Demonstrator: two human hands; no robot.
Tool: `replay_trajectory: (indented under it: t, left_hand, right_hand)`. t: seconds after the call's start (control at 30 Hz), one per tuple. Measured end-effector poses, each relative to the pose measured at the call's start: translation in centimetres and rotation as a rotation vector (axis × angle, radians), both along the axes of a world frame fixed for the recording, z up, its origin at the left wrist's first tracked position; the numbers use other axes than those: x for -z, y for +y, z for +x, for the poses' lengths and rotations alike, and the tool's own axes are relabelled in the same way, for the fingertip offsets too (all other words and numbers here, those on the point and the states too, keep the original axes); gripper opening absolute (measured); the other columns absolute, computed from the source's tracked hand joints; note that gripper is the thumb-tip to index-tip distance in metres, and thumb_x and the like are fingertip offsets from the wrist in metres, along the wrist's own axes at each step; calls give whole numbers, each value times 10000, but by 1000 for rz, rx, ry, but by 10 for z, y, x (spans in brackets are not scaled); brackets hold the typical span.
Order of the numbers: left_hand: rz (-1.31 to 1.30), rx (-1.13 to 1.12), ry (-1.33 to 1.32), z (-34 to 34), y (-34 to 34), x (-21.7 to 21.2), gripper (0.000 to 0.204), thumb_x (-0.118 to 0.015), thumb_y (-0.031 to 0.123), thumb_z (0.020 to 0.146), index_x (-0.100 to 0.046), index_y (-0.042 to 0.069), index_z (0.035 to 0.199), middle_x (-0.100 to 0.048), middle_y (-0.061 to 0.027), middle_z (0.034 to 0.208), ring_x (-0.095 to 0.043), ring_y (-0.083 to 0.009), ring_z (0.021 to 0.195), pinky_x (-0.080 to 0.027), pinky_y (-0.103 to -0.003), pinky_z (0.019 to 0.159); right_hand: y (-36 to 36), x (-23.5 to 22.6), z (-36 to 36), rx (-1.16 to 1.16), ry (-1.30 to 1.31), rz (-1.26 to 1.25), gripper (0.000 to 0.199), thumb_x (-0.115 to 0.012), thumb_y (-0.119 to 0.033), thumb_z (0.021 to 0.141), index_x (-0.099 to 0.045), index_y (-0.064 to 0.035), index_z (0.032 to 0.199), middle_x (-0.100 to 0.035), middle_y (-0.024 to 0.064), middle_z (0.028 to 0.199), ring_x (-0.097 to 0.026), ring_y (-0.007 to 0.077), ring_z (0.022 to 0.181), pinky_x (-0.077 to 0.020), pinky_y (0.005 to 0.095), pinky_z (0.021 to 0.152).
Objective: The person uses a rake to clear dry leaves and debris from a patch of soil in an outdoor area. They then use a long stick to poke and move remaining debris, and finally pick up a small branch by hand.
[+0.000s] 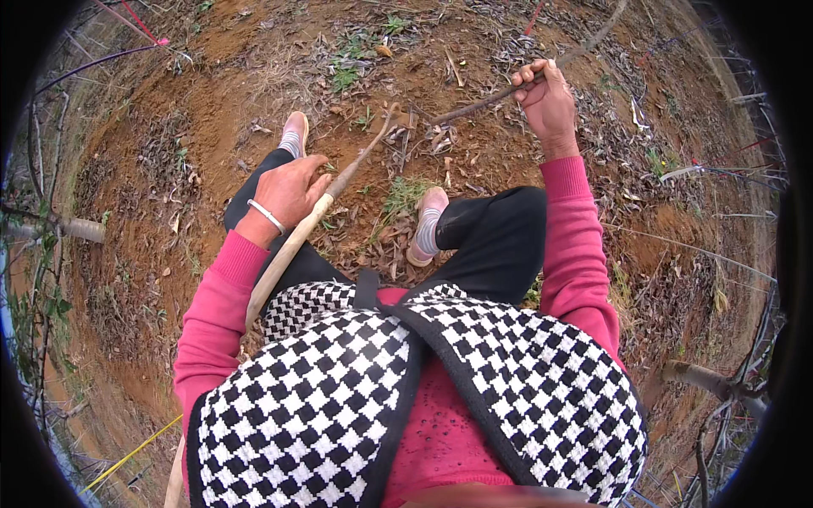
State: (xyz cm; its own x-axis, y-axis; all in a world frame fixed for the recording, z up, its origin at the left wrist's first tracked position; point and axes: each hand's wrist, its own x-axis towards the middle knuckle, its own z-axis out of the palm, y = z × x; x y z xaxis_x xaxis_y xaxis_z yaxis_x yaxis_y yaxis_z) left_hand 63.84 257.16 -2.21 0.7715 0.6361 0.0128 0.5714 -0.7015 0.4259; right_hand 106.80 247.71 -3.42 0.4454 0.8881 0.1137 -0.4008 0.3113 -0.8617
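My left hand (292, 190), with a white bracelet at the wrist, lies over my left knee with its fingers loosely stretched and the thumb apart. Close beside its thumb runs a long pale wooden handle (292, 245), part of a tool with a narrow, rusty metal end (383, 131) that curves at the tip. The handle slants back along my left forearm; its full head shape is unclear. Raised at the right, my right hand (546, 106) pinches a thin dark branch (487, 103) between thumb and fingers. One end of the branch points down toward the ground near the tool's tip.
Reddish soil with dry leaves (627, 161) surrounds my feet. A small green weed (405, 195) grows between my shoes. Cut woody stems stand at the left (85, 229) and right (699, 378). Thin lines cross both sides, including a yellow string (131, 455).
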Motion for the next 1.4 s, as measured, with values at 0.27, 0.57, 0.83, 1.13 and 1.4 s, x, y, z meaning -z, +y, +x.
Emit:
replay_trajectory:
  t: [0.27,0.57,0.83,1.13,1.4]
  left_hand:
    - [-646,-28,-391,56,3,-9,321,-526,175,980,-578,-8,1238,-680,-118,1059,-668,-161,918,-513,-276,786]
    - [-1030,63,-750,88,-36,-28,395,-501,89,986,-442,-41,1354,-630,-191,1139,-670,-216,970,-537,-304,841]
    - [-786,171,-867,99,-56,-50,299,-530,4,962,-529,-59,1253,-660,-160,1062,-679,-212,956,-546,-292,850]
    - [-682,191,-907,117,-68,-55,269,-601,-16,902,-623,-6,1170,-670,-102,1056,-688,-163,906,-538,-266,831]
    - [-516,332,-737,117,-59,-60,312,-578,-42,918,-567,-46,1230,-594,-102,1082,-662,-185,962,-530,-271,831]
  right_hand:
    - [16,33,-47,-149,715,273,401,-310,-441,1039,-474,-146,823,-435,-28,694,-458,131,685,-380,242,452]
    - [24,34,-59,-307,863,311,346,-333,-381,1046,-458,-129,844,-441,-25,740,-464,108,702,-370,200,452]
    - [39,52,-82,-285,749,-133,288,-404,-287,1024,-467,-52,869,-515,54,809,-536,161,755,-482,275,621]
    - [48,56,-110,-548,926,-263,244,-435,-273,997,-365,-42,963,-479,82,785,-459,162,648,-438,305,555]
    - [48,50,-113,-582,945,-254,293,-458,-322,979,-399,-47,897,-462,44,736,-443,150,617,-412,306,534]
